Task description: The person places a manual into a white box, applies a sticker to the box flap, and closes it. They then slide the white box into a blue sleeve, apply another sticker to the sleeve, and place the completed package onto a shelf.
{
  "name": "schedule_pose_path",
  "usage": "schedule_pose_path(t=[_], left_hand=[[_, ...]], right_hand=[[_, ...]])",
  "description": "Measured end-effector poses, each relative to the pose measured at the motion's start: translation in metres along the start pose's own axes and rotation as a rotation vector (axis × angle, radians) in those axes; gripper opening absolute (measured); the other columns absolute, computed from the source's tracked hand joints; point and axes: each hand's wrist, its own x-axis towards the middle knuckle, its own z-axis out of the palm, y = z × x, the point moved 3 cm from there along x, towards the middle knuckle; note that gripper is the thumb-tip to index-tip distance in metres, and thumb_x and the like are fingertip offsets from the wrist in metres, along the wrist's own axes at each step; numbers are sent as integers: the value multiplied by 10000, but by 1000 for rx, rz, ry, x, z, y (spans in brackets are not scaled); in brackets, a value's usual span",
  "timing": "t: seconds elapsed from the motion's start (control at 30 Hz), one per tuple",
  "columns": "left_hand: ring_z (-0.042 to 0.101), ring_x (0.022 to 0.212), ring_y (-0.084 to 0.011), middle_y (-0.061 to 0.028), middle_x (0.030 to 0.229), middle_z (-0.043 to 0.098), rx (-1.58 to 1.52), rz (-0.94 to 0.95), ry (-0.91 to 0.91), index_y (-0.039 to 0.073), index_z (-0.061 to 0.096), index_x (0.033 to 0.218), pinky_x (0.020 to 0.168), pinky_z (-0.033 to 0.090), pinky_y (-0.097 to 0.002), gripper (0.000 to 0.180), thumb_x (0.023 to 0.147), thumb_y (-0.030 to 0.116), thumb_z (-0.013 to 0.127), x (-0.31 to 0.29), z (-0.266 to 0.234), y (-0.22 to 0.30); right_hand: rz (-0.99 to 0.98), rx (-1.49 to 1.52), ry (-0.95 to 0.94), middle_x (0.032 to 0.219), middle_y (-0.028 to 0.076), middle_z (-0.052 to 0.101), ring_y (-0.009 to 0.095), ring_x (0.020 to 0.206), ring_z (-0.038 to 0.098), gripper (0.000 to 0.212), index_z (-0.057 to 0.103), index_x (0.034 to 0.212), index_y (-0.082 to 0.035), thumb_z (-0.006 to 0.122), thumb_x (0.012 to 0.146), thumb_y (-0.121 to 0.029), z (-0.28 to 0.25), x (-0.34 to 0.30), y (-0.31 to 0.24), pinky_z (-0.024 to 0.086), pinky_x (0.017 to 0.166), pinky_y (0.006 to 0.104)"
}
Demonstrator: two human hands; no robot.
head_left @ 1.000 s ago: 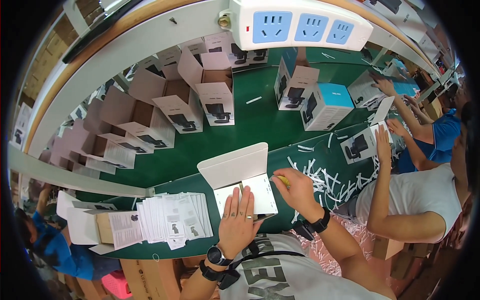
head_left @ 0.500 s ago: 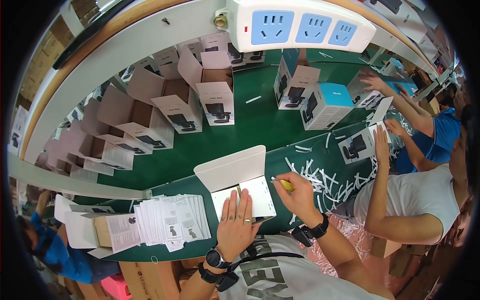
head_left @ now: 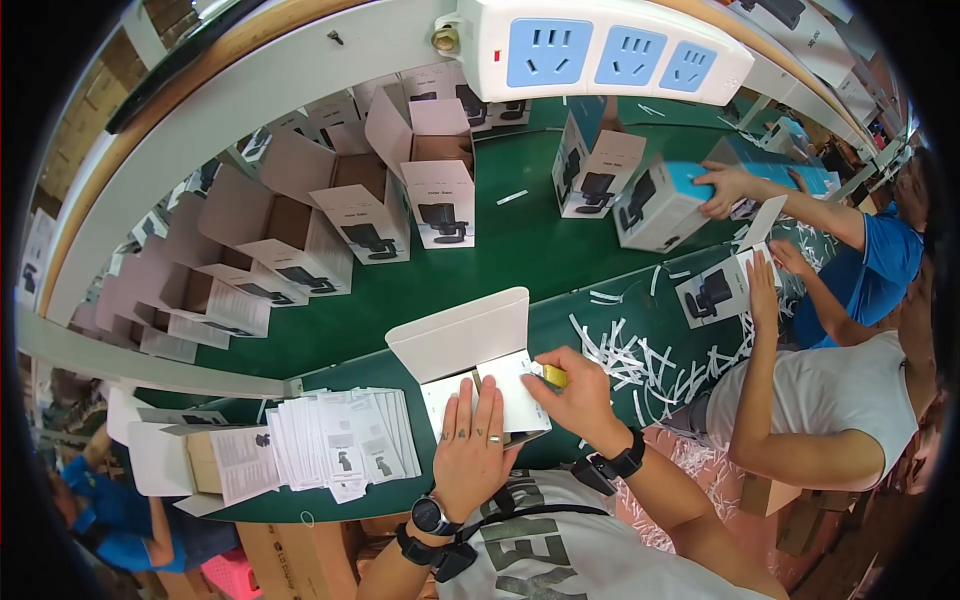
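Closest, left hand (head_left: 470,430): flat, fingers slightly apart, gripping nothing, resting on the white carton (head_left: 512,395).
Right hand (head_left: 580,395): curled around a small yellow tool (head_left: 553,376), now moved in over the carton's right side, so both hands meet there.
Carton: flap raised, on the green worktop (head_left: 400,315).
Farther: a co-worker's hand (head_left: 722,188) now grasps the blue-topped box (head_left: 655,210).

The open cardboard box (head_left: 512,394) is white, the small handheld tool (head_left: 553,376) yellow, the tabletop (head_left: 500,262) green, the long power strip (head_left: 612,92) white with light-blue socket panels (head_left: 549,52).
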Motion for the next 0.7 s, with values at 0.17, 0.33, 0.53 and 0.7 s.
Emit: schedule_pose_path(t=[0.17, 0.33, 0.53, 0.7], left_hand=[[335, 1527, -501, -267, 1654, 371, -10, -9, 24, -93, 431, 1538, 1239, 313, -572, 871, 885, 354, 792, -3, -2, -4], [396, 1479, -490, -261, 1599, 429, -68, -17, 72, -67, 453, 1531, 1226, 348, -564, 841, 876, 334, 793, 3, -11, 1], [452, 1431, -480, -252, 1536, 482, -130, -30, 126, -38, 492, 1511, 1230, 350, -568, 748, 887, 275, 761, -19, -5, -13], [457, 1440, -471, -282, 1490, 516, 49, 6, 117, -29, 536, 1475, 1261, 308, -557, 594, 958, 244, 639, -42, 1, -19]], right_hand=[[-62, 291, -155, 952, 121, 758, 263, 814, 754, 222, 721, 1076, -47, 820, 898, -134, -25, -32, -17, 582, 709, 339], [247, 14, -319, 922, 92, 738, 216, 805, 710, 239, 727, 1077, -35, 830, 873, -106, -86, -99, 84, 537, 705, 299], [-17, -366, -437, 980, 152, 754, 354, 853, 720, 226, 768, 1105, -50, 789, 881, -73, -79, -67, 29, 571, 743, 369], [-391, 13, -165, 916, 96, 722, 326, 802, 710, 154, 761, 1020, -75, 782, 868, -83, 39, 8, -102, 577, 695, 396]])
